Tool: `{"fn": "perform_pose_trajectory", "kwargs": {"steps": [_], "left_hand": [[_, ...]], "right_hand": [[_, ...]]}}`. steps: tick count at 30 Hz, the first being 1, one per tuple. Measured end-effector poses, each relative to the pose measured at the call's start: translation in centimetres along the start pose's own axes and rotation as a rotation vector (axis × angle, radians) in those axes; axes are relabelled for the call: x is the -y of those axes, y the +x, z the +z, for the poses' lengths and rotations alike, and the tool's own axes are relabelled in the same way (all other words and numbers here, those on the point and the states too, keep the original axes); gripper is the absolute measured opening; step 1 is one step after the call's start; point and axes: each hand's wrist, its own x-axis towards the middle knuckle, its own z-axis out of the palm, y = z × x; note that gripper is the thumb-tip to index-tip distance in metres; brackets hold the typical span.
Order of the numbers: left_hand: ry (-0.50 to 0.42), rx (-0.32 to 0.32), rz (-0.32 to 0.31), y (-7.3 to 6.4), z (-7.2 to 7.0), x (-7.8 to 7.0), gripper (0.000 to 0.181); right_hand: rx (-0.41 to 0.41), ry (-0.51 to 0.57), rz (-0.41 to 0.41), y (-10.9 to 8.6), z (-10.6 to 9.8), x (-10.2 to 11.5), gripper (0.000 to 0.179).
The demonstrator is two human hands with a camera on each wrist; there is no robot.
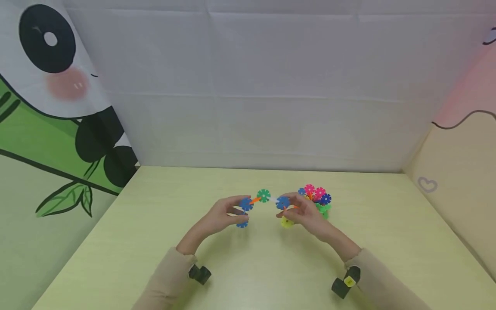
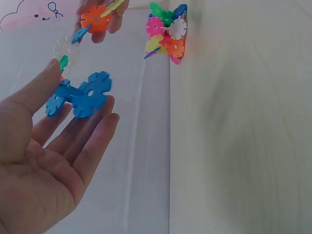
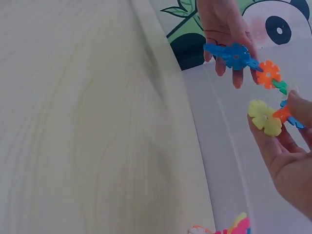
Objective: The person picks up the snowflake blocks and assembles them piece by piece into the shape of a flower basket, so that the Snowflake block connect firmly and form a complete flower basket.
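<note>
A chain of interlocking plastic snowflake discs [image 1: 264,196] arches above the table between both hands. My left hand [image 1: 222,215] holds its left end, thumb and fingers around the blue discs [image 2: 90,100]. The other end is pinched by my right hand [image 1: 310,217], near a blue disc [image 1: 283,203], an orange disc [image 2: 96,18] and a yellow disc [image 3: 264,118]. Green, clear and orange discs span the middle. In the right wrist view, my right thumb covers part of the chain.
Behind my right hand sits a pile of loose colourful snowflake discs [image 1: 325,199] on the pale table [image 1: 174,185]. A white backdrop [image 1: 271,129] stands at the back edge, with printed panels at both sides. Small dark cameras [image 1: 199,274] are strapped to both wrists.
</note>
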Motion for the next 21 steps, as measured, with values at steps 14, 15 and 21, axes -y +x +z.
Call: {"fn": "perform_pose_trajectory", "kwargs": {"steps": [14, 15, 21], "left_hand": [[-0.084, -0.109, 0.043, 0.5, 0.5, 0.3, 0.053], [-0.084, -0.112, 0.041, 0.4, 0.5, 0.4, 0.053], [-0.079, -0.145, -0.001, 0.4, 0.3, 1.3, 0.054]], "right_hand": [[-0.098, -0.085, 0.039, -0.3, -0.6, 0.2, 0.047], [-0.103, -0.104, 0.045, -0.4, -0.8, 0.4, 0.048], [-0.173, -0.202, 0.016, -0.8, -3.4, 0.9, 0.049]]}}
